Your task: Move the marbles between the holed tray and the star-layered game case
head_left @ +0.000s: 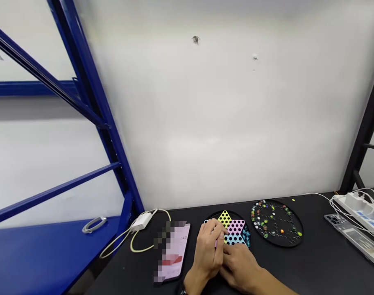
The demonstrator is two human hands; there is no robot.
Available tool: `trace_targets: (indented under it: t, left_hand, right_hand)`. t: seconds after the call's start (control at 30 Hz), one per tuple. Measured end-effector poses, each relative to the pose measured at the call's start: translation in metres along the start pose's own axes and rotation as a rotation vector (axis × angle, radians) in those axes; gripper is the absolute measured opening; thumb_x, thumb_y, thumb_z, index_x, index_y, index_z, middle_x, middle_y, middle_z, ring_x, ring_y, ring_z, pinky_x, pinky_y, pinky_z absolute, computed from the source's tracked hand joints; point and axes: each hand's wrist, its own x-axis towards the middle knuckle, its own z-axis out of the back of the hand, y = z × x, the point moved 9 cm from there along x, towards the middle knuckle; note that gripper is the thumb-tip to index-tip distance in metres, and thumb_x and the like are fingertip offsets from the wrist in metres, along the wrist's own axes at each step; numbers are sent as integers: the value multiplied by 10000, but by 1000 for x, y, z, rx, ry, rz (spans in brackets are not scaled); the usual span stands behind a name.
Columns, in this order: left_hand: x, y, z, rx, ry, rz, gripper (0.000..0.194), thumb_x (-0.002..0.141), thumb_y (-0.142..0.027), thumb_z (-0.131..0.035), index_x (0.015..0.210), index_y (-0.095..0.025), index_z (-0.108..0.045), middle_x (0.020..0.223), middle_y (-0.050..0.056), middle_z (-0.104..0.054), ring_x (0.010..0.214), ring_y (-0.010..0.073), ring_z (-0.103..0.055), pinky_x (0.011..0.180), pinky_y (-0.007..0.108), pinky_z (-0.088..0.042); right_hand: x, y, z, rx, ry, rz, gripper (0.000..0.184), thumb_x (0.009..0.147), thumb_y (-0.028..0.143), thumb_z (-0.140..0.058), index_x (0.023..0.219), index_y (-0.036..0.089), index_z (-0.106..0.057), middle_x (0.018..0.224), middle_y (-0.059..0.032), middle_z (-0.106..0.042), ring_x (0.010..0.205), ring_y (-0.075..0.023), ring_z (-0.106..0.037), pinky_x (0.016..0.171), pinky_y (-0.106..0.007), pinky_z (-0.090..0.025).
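Note:
A round Chinese checkers board with yellow, pink and blue patches full of dark holes lies in front of me on the black table. Blue marbles sit along its right side. My left hand lies over the board's left and near part, its fingers bent and pressed together. Against it, at the board's near edge, is my right hand, closed, its fingertips mostly hidden by the left hand. Whatever the fingers pinch cannot be made out.
Right of the board lies a round black tray with scattered coloured marbles. A phone lies to the left, near a white adapter with a looped cable. A clear case and a power strip with cables are at far right.

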Motion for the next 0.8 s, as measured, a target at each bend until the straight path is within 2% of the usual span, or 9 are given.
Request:
trace_targets:
  t: [0.17,0.47,0.53,0.57,0.67,0.8]
  left_hand:
    - [-1,-5,-2,-22,9,-29,321,971,-203,-300,803,-212,-573,810,33,-614,754,179,-561,702,336,-419]
    - [-2,-4,-2,-17,14,-28,324,973,-194,-306,808,-207,-584,826,37,-628,765,175,-569,709,327,-432]
    - [-2,-4,-3,-18,17,-31,332,973,-197,-303,788,-209,-579,813,38,-625,764,178,-569,704,326,-432]
    - [-1,-4,-3,-15,18,-30,336,972,-195,-301,785,-209,-580,810,41,-625,762,181,-569,702,327,-432]
    - [-1,-5,-2,-6,17,-33,339,971,-187,-298,791,-204,-585,806,45,-622,742,186,-564,686,333,-426]
    - [0,-5,-3,-10,20,-38,318,973,-193,-309,809,-208,-580,809,40,-619,755,188,-570,694,331,-421]
  right_hand:
    - [-2,3,6,-36,-51,26,140,883,300,-554,962,225,-642,966,-59,-687,839,-204,-598,699,-295,-422]
    - [-4,0,10,-28,-87,6,146,889,292,-561,1008,225,-613,971,-51,-676,848,-205,-573,732,-316,-404]
    - [-5,-4,9,11,-99,-22,99,893,281,-555,940,226,-622,907,-39,-674,820,-193,-575,725,-305,-403]
    - [-5,-7,10,41,-114,-50,88,896,274,-549,874,224,-618,857,-29,-666,789,-183,-573,707,-296,-402]
    - [-5,-23,22,148,-200,-154,226,905,271,-547,687,214,-540,724,2,-613,688,-153,-549,640,-270,-391]
    - [-10,-67,60,158,-323,-323,312,944,334,-518,657,212,-511,712,3,-576,685,-150,-542,652,-269,-402]
